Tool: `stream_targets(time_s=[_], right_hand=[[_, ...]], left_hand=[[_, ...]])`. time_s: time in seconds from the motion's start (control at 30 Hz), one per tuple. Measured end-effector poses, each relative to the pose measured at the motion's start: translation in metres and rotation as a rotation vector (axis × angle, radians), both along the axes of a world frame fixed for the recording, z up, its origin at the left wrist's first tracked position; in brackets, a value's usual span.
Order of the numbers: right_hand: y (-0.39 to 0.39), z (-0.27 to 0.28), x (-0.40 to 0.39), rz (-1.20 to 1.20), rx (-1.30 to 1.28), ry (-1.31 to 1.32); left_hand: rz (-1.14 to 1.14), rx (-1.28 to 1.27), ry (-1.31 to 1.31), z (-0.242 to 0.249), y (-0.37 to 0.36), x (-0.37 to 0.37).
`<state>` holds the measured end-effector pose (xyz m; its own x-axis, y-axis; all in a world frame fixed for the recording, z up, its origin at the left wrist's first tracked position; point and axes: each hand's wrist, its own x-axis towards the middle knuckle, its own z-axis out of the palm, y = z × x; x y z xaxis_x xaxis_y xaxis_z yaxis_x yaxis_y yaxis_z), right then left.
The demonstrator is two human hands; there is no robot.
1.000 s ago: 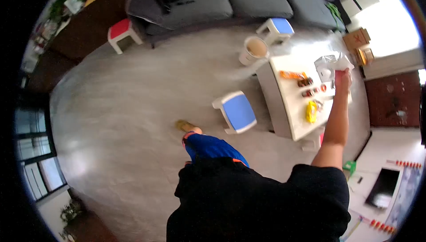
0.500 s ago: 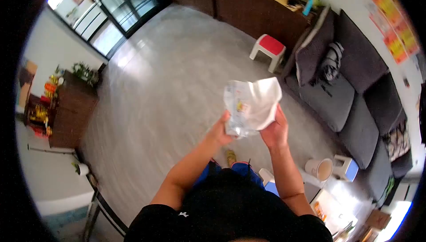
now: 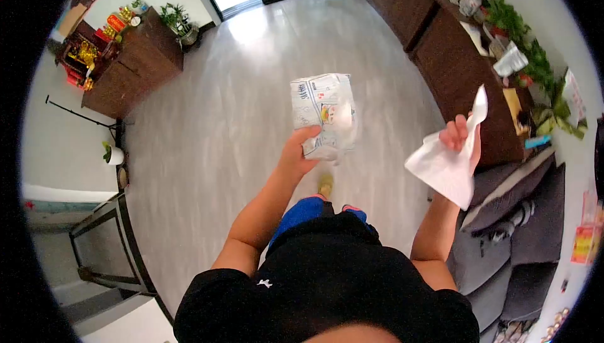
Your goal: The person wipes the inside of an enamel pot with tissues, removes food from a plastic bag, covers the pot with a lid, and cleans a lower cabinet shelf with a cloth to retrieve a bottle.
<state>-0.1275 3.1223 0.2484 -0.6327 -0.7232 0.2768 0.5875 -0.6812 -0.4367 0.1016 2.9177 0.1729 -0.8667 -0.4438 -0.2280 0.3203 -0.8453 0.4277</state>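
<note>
My left hand [image 3: 302,151] grips the lower left corner of a white plastic tissue pack [image 3: 308,107], with the thumb on its front. Blue print and a small cartoon figure decorate the pack, and its lower edge is see-through and crumpled. Out to the right, my right hand [image 3: 462,138] is closed around a white tissue [image 3: 443,170]. The sheet hangs below the fingers, and one corner sticks up above them. Pack and tissue are well apart, both in the air over the floor.
A long brown cabinet [image 3: 453,60] bearing plants and bottles runs along the right. Below it stands a grey sofa [image 3: 535,236] with cushions. On the left are a brown cabinet [image 3: 141,66] with red and gold items, and a potted plant [image 3: 113,153]. Grey floor [image 3: 207,123] lies ahead.
My right hand has moved right, away from the pack, carrying the tissue. My left hand keeps hold of the pack. The view has turned toward the right.
</note>
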Motion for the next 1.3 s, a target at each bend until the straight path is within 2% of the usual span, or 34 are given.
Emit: stream_targets(time_s=[0.03, 0.13, 0.2, 0.27, 0.37, 0.43, 0.5, 0.63, 0.67, 0.73, 0.77, 0.87, 0.9, 0.97, 1.07, 1.13, 1.2, 1.3], right_hand=[[-0.009, -0.003, -0.018, -0.181, 0.244, 0.100], [-0.061, -0.004, -0.032, -0.222, 0.644, 0.123], [-0.094, -0.012, -0.028, -0.286, 0.572, 0.424], [-0.153, -0.025, -0.058, -0.229, 0.558, 0.607], [-0.250, -0.034, -0.099, -0.164, 0.688, 0.486], [-0.290, -0.044, -0.126, 0.062, 0.523, 0.431], [-0.377, -0.057, -0.169, 0.284, 0.437, 0.340], [-0.540, -0.043, -0.209, 0.419, 0.529, 0.845], [-0.549, -0.032, -0.191, 0.408, 0.477, 0.960], [-0.640, -0.021, -0.196, 0.409, 0.376, 1.194], [-0.680, -0.025, -0.200, 0.475, 0.419, 1.282], [-0.790, -0.041, -0.197, 0.619, 0.307, 1.272], [-0.784, -0.055, -0.188, 0.652, 0.290, 1.281], [-0.839, -0.074, -0.186, 0.755, 0.263, 1.264], [-0.959, -0.096, -0.195, 0.847, 0.250, 1.276], [-1.024, -0.091, -0.195, 0.785, 0.241, 1.296], [-1.083, -0.079, -0.220, 0.801, 0.311, 1.201], [-1.185, -0.067, -0.256, 0.703, 0.364, 1.152]], left_hand=[[0.018, -0.044, 0.002, 0.008, -0.013, -0.014], [0.086, -0.146, -0.030, 0.023, -0.064, -0.043], [0.168, -0.203, -0.026, 0.026, -0.092, -0.066], [0.285, -0.221, -0.008, 0.016, -0.138, -0.105], [0.348, -0.242, -0.050, 0.009, -0.220, -0.154], [0.420, -0.303, -0.149, -0.003, -0.250, -0.167], [0.511, -0.357, -0.259, -0.007, -0.314, -0.190], [0.731, -0.510, -0.440, 0.007, -0.429, -0.229], [0.783, -0.534, -0.470, 0.009, -0.425, -0.217], [0.878, -0.506, -0.560, 0.014, -0.485, -0.229], [0.934, -0.475, -0.593, 0.007, -0.513, -0.229], [1.036, -0.366, -0.627, -0.017, -0.592, -0.221], [1.053, -0.348, -0.619, -0.031, -0.580, -0.210], [1.056, -0.248, -0.566, -0.053, -0.626, -0.203], [1.033, -0.178, -0.543, -0.071, -0.732, -0.207], [1.002, -0.152, -0.444, -0.071, -0.804, -0.199], [0.863, -0.087, -0.438, -0.057, -0.886, -0.217], [0.724, -0.142, -0.406, -0.044, -1.015, -0.253]])
